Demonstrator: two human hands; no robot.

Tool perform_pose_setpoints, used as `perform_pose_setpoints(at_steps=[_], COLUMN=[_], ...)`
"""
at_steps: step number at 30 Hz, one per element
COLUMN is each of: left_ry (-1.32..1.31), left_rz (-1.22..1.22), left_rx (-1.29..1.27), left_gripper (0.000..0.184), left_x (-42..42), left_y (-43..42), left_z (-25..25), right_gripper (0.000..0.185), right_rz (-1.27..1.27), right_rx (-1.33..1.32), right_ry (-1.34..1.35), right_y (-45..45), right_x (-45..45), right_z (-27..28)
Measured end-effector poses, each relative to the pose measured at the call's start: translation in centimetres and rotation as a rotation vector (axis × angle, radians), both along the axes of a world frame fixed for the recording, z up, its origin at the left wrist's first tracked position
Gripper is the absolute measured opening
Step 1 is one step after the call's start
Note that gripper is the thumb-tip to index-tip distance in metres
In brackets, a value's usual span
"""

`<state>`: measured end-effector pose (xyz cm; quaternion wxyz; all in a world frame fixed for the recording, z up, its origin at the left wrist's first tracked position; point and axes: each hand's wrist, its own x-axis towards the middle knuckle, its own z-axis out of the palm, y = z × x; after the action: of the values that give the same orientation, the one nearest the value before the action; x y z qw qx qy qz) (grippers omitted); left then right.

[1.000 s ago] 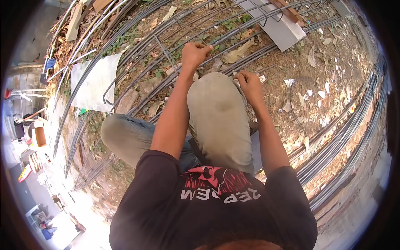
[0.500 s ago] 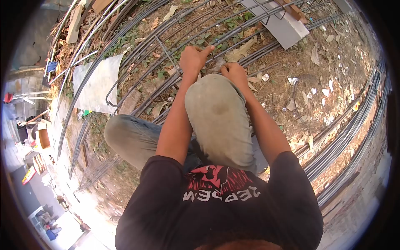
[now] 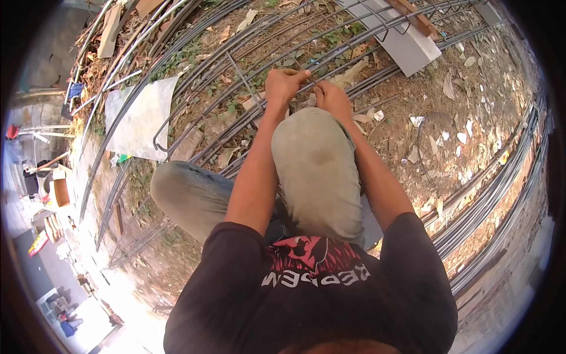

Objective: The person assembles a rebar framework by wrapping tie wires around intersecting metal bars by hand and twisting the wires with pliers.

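Note:
My left hand [image 3: 284, 84] is over the long steel rebars [image 3: 254, 72], its thumb and forefinger pressed together and pointing right. Whatever sits in that pinch is too small to make out. Close beside it, my right hand [image 3: 333, 97] is closed with its fingers curled in, just beyond my raised knee [image 3: 316, 147]. Its fingertips are near a lower rebar, and what they hold is hidden. A bent steel stirrup [image 3: 243, 78] crosses the bars to the left of my left hand.
A grey board [image 3: 407, 53] lies at upper right under the bars. A pale sheet [image 3: 140, 118] lies at left, near a hooked bar end. Bundles of thin rods [image 3: 483, 206] run along the right. Dry leaves and white scraps litter the ground.
My left hand's outstretched thumb has come together with its forefinger. Both hands appear slightly further right in view, and my right hand has turned a little, its fingers still curled.

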<state>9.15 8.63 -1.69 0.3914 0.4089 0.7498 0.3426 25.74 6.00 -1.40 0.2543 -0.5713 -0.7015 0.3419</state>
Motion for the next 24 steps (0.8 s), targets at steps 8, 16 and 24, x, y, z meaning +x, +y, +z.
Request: perform_pose_setpoints(at_steps=[8, 16, 24], left_ry=[-0.010, 0.037, 0.310], left_rz=[-0.033, -0.112, -0.083], left_rx=[0.020, 0.091, 0.220], left_gripper=[0.031, 0.033, 0.040], left_x=[0.2, -0.3, 1.6], left_y=[-0.2, -0.4, -1.5], left_z=[2.2, 2.3, 1.8], right_gripper=[0.017, 0.017, 0.018], right_rz=[0.383, 0.730, 0.779], right_rx=[0.461, 0.145, -0.138], right_ry=[-0.350, -0.328, -0.262], right_y=[5.9, 15.5, 17.6], right_x=[2.2, -0.6, -2.4], right_z=[3.7, 5.3, 0.9])
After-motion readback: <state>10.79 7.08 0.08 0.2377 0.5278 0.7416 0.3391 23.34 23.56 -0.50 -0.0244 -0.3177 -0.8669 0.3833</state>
